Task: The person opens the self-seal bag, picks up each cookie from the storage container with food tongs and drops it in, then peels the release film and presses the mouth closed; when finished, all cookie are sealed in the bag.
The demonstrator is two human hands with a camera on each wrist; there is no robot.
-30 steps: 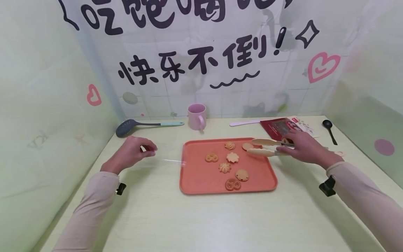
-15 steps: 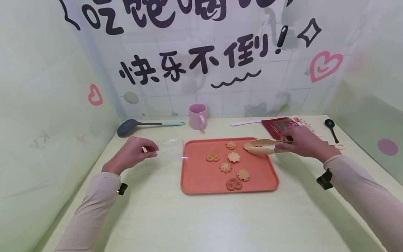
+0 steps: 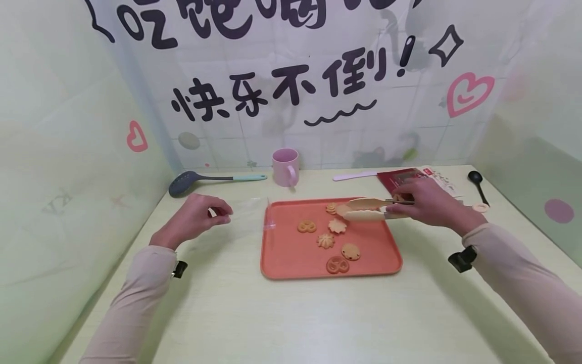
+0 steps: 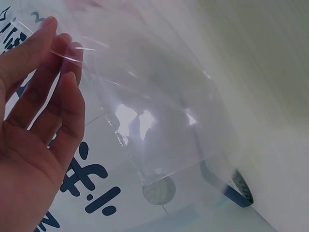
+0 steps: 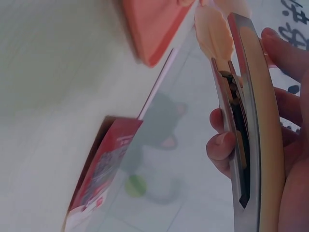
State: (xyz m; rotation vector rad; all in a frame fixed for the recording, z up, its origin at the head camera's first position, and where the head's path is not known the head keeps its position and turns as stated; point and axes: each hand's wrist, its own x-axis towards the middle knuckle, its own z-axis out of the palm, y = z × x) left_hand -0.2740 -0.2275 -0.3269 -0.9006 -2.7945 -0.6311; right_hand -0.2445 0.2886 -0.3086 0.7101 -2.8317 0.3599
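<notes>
1. The left hand (image 3: 196, 220) hovers over the surface (image 3: 291, 313) left of the tray (image 3: 291, 263), fingers curled, pinching the edge of a clear bag (image 3: 247, 215); in the left wrist view the fingers (image 4: 58, 96) lie along the film.
2. The bag hangs from that pinch and reaches right to the tray's left rim; its long axis runs left to right.
3. The right hand (image 3: 425, 205) wraps round the tongs (image 3: 366, 210), fingers curled on the handles, above the tray's far right corner.
4. The tongs lie level, long axis left to right, tips pointing left; the two blades stand a narrow gap apart over the cookies at the far edge. Whether they clamp a cookie I cannot tell.
5. Five cookies lie plain on the tray: a pretzel (image 3: 337, 264), a round one (image 3: 350, 251), a swirl (image 3: 325, 240), a flower (image 3: 337, 226), a second pretzel (image 3: 306, 226). A sixth (image 3: 331, 208) shows by the tong tips.
6. Farther back: one pink mug (image 3: 285, 167), one slotted spoon (image 3: 200, 179), one red packet (image 3: 400, 181), one black spoon (image 3: 477, 183), one pale spatula (image 3: 354, 176).
</notes>
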